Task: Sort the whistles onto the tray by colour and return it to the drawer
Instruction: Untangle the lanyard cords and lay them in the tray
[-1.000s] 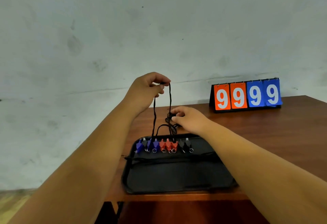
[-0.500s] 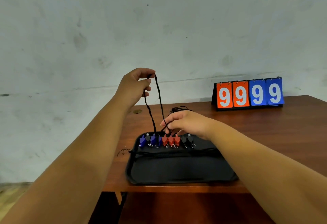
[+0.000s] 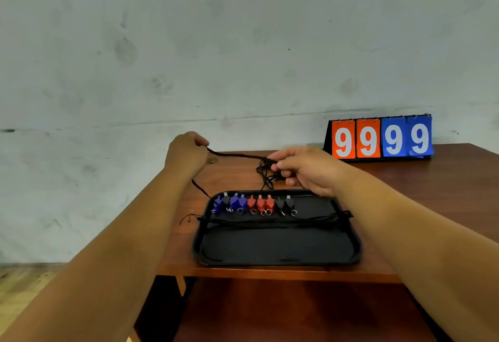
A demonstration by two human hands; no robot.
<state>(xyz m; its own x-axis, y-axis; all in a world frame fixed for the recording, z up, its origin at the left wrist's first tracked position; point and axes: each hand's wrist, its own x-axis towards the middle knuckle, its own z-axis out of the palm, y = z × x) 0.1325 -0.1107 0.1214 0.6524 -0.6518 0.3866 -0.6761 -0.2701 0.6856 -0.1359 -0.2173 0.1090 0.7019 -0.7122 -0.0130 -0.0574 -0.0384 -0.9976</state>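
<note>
A black tray (image 3: 278,247) lies on the wooden table near its front edge. Along the tray's far side stand blue whistles (image 3: 235,202), red whistles (image 3: 260,202) and black whistles (image 3: 285,202) in a row, one black whistle among the blue. Black cords (image 3: 270,220) lie stretched across the tray's middle. My left hand (image 3: 186,151) grips one end of a black lanyard (image 3: 237,155) that runs nearly level to my right hand (image 3: 305,170). The right hand pinches the lanyard, and a tangle of cord hangs below its fingers behind the tray.
A flip scoreboard (image 3: 380,137) showing 9 9 9 9 in orange and blue stands at the table's back right against the wall. A small round mark or coin (image 3: 212,161) sits on the table (image 3: 432,193) near my left hand. The table's left edge runs under my left forearm.
My left hand came down from high above the tray and moved left, so the lanyard went from hanging upright to lying nearly level. My right hand rose off the whistles and moved back.
</note>
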